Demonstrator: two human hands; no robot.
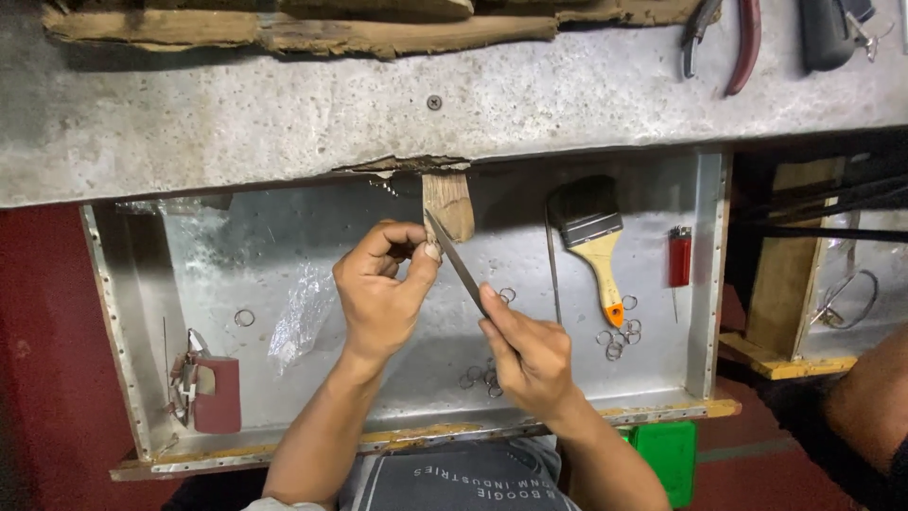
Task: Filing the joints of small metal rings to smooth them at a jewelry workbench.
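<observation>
The left hand (378, 289) curls, thumb and fingers pinched on something too small to make out, against the wooden peg (448, 205) jutting from the workbench's (284, 123) front edge. The right hand (530, 355) grips a slim file (456, 257) by its lower end; its long axis slants up-left toward the peg. Beneath, the open metal drawer (705, 284) holds a paintbrush (594, 241), red lighter (679, 255), scattered wire rings (617, 338) and crumpled plastic (301, 317).

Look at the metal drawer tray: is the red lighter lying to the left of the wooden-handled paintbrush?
No, the red lighter lies right of the wooden-handled paintbrush.
</observation>
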